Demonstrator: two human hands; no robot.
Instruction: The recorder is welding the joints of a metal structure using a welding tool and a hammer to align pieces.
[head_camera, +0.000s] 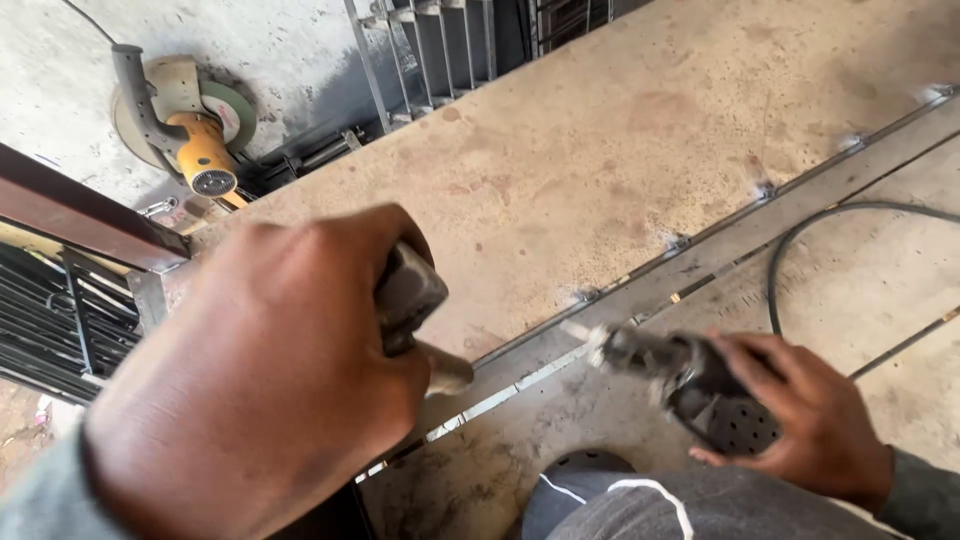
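Observation:
My left hand (270, 370) fills the lower left, close to the camera, closed around a grey metal tool (410, 300) whose round end pokes out toward the right. My right hand (800, 420) at the lower right grips a dark power tool body (700, 385) with vent holes, its metal spindle (600, 345) pointing left toward the other tool. A black cable (790, 250) runs from it up and to the right. Both tools hover over a large rusty steel sheet (600, 150) with a welded flat bar (720, 250) crossing it diagonally.
A yellow cut-off saw with a grey handle (190, 130) lies on the concrete floor at the upper left. Metal grille frames (440, 50) stand at the top. A dark steel frame with bars (70, 290) is at the left. My knee in dark trousers (620, 505) is at the bottom.

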